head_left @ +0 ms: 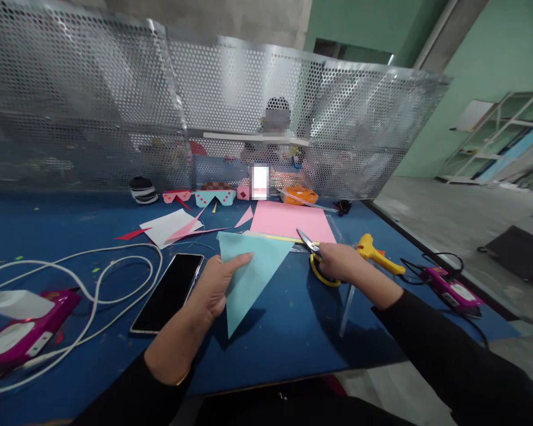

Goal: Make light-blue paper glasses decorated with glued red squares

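Observation:
My left hand [215, 290] pinches a light blue paper triangle [253, 272] by its left edge and holds it above the blue table [293, 337], point down. My right hand [340, 263] is closed around the yellow handles of a pair of scissors [313, 251]. The blades lie on the table and point toward a pink sheet of paper [291, 222]. A yellow glue gun [375, 251] lies just to the right of that hand.
A black phone [169, 293] lies left of my left hand. White cable [93, 284] loops toward a magenta device [22, 331]. Another magenta device [448, 287] sits at the right edge. Paper scraps [169, 228] and paper crafts [213, 196] lie before a perforated metal screen [115, 106]; a person sits behind it.

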Demonstrator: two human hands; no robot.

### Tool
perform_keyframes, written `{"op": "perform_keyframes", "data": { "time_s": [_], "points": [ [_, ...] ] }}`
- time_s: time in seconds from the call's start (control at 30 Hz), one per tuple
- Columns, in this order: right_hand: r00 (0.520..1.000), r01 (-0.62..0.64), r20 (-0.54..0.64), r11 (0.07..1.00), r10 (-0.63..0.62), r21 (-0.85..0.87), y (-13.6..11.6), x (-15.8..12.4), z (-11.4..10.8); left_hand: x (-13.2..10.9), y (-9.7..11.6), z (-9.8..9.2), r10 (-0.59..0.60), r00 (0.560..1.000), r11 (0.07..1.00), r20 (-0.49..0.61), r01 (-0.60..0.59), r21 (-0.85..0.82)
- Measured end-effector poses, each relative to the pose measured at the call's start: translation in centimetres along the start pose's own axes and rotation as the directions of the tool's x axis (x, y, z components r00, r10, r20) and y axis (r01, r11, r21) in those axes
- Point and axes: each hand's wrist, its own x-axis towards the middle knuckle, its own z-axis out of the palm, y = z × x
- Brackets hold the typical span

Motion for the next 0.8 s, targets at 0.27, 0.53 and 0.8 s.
{"op": "perform_keyframes", "data": {
  "time_s": [0.27, 0.53, 0.8],
  "points": [
    [0.994, -0.076, 0.062, 0.978, 0.089, -0.192, 0.2, 1.0, 2.3, 0.5, 0.0, -0.4, 0.051, 0.998, 0.998, -0.043, -0.052, -0.019],
    [0.999, -0.054, 0.002, 0.996, 0.054, -0.064, 0.6, 0.4, 2.2, 0.5, -0.3, -0.5, 0.079, 0.997, 0.997, -0.007, -0.078, 0.012],
    [0.938, 0.331, -0.273, 0.786, -0.213, 0.522, -1.3, -3.9, -1.0, -0.5, -0.5, -0.3, 0.338, 0.922, 0.909, 0.189, -0.372, 0.188]
  ]
}}
